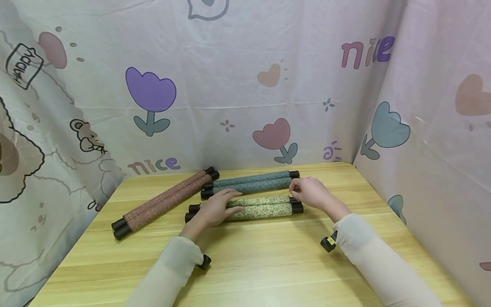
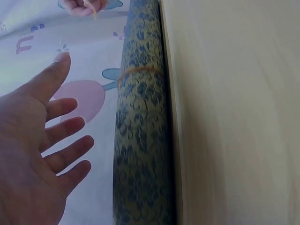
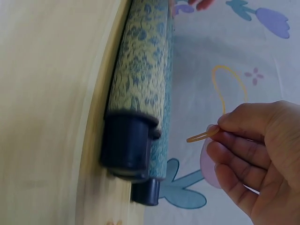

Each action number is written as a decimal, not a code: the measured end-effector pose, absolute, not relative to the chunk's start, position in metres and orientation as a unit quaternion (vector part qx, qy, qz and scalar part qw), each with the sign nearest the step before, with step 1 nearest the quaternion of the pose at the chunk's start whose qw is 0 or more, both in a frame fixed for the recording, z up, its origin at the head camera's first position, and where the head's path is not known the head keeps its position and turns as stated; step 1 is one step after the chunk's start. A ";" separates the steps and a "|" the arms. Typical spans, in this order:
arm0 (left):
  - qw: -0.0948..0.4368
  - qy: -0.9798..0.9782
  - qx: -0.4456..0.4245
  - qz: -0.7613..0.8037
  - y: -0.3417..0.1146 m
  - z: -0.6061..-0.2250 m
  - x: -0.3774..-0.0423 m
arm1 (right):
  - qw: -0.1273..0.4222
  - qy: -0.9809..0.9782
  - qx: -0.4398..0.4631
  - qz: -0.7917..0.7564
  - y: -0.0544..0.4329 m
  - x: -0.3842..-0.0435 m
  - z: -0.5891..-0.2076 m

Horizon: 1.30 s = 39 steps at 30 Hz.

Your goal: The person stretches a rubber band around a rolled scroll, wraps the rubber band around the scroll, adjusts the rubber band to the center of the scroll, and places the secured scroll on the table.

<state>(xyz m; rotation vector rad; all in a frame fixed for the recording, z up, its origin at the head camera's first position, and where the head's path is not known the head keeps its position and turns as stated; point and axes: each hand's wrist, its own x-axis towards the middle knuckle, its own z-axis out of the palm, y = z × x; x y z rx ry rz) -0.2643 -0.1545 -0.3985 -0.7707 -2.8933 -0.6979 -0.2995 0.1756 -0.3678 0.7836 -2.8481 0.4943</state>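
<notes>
A pair of yellow floral scrolls (image 1: 268, 209) with black end knobs lies side by side, running left to right. An elastic band (image 2: 140, 69) circles one of them partway along. Over their left half is my left hand (image 1: 216, 209), fingers spread and thumb apart, overlapping the scrolls in the head view; the left wrist view shows nothing in its palm. By the right-hand knobs (image 3: 129, 147), my right hand (image 1: 308, 192) pinches a thin yellow rubber band (image 3: 229, 75) between thumb and index finger, the loop hanging free of the scrolls.
Just behind lies a pair of blue-green scrolls (image 1: 253, 182). To the left, two reddish scrolls (image 1: 166, 202) lie diagonally. All are on a light wooden table (image 1: 261, 264) whose back edge meets a printed curtain (image 1: 215, 85).
</notes>
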 end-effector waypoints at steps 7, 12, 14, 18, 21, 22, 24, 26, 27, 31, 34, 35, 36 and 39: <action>0.039 -0.936 -0.256 -0.239 -0.136 -0.399 -0.264 | 0.071 -0.943 0.269 0.185 0.163 -0.290 -0.371; 0.038 -0.930 -0.267 -0.248 -0.125 -0.397 -0.264 | 0.074 -0.937 0.280 0.196 0.156 -0.288 -0.375; 0.040 -0.927 -0.276 -0.253 -0.121 -0.396 -0.264 | 0.069 -0.935 0.282 0.203 0.153 -0.287 -0.376; 0.053 -0.916 -0.299 -0.260 -0.114 -0.397 -0.266 | 0.057 -0.929 0.285 0.228 0.148 -0.288 -0.379; 0.063 -0.911 -0.316 -0.257 -0.108 -0.398 -0.268 | 0.051 -0.924 0.286 0.250 0.144 -0.288 -0.382; 0.065 -0.911 -0.318 -0.253 -0.106 -0.399 -0.268 | 0.050 -0.922 0.286 0.256 0.142 -0.287 -0.383; 0.071 -0.909 -0.326 -0.249 -0.103 -0.400 -0.269 | 0.047 -0.919 0.287 0.267 0.140 -0.287 -0.386; 0.075 -0.908 -0.329 -0.248 -0.100 -0.401 -0.269 | 0.043 -0.918 0.287 0.271 0.137 -0.287 -0.389; 0.077 -0.908 -0.328 -0.250 -0.099 -0.401 -0.269 | 0.043 -0.918 0.286 0.272 0.136 -0.287 -0.390; 0.090 -0.900 -0.332 -0.268 -0.094 -0.402 -0.268 | 0.040 -0.918 0.280 0.279 0.131 -0.285 -0.393; 0.099 -0.894 -0.338 -0.279 -0.092 -0.402 -0.268 | 0.040 -0.914 0.280 0.291 0.129 -0.283 -0.394; 0.100 -0.892 -0.339 -0.281 -0.092 -0.402 -0.268 | 0.042 -0.912 0.281 0.295 0.129 -0.283 -0.395; 0.101 -0.891 -0.342 -0.281 -0.091 -0.403 -0.268 | 0.043 -0.912 0.281 0.297 0.128 -0.282 -0.395; 0.102 -0.890 -0.350 -0.274 -0.090 -0.404 -0.269 | 0.047 -0.910 0.282 0.300 0.127 -0.281 -0.397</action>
